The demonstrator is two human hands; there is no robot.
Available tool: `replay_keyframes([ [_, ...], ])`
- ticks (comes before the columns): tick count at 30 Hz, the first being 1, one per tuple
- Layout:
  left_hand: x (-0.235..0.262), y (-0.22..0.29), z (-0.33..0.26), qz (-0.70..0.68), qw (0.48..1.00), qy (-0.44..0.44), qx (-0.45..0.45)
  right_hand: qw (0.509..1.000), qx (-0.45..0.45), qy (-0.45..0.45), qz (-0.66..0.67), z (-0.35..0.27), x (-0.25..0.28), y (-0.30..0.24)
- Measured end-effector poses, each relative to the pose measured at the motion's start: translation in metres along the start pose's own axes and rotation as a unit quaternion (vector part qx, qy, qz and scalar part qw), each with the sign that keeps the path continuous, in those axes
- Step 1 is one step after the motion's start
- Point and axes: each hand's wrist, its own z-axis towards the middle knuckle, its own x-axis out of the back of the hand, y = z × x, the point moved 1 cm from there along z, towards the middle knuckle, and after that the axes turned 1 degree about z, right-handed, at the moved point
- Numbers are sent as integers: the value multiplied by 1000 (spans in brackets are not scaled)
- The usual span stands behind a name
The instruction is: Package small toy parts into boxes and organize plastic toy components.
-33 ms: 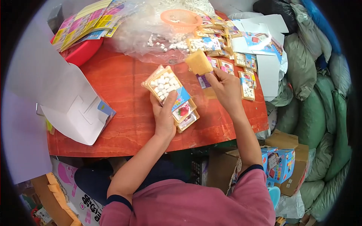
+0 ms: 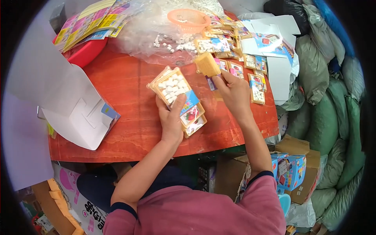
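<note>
- While a red table (image 2: 133, 141) fills the middle, a white open carton (image 2: 88, 121) stands at its left side.
- Left hand (image 2: 171, 123) wraps around a fanned stack of tan-edged packs (image 2: 192, 114), holding it tilted above the table.
- Right hand (image 2: 234, 94) pinches a tan pack (image 2: 207, 64) by its lower end, right of the stack.
- White cubes (image 2: 172, 89) show at the stack's top.

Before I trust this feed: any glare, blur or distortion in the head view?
Head view: black corners; the red table has a bowed front edge, possibly from the lens; glare whitens part of the printed card at right; the pack of white cubes in the left hand shows plainly, but its fine print is too soft.
</note>
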Motion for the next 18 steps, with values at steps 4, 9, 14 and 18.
replay_keyframes([
  [4,-12,-2,-8,99,993,13,-58,978,154,94,-103,-29,-22,-34],
  [9,-5,-7,-3,46,998,13,-34,952,253,138,-101,-61,-30,-58],
  [14,21,-20,2,-85,992,-87,-22,979,206,0,-5,-56,-31,-66],
  [18,6,6,0,-9,999,-35,26,963,116,-55,235,-28,-12,-24],
])
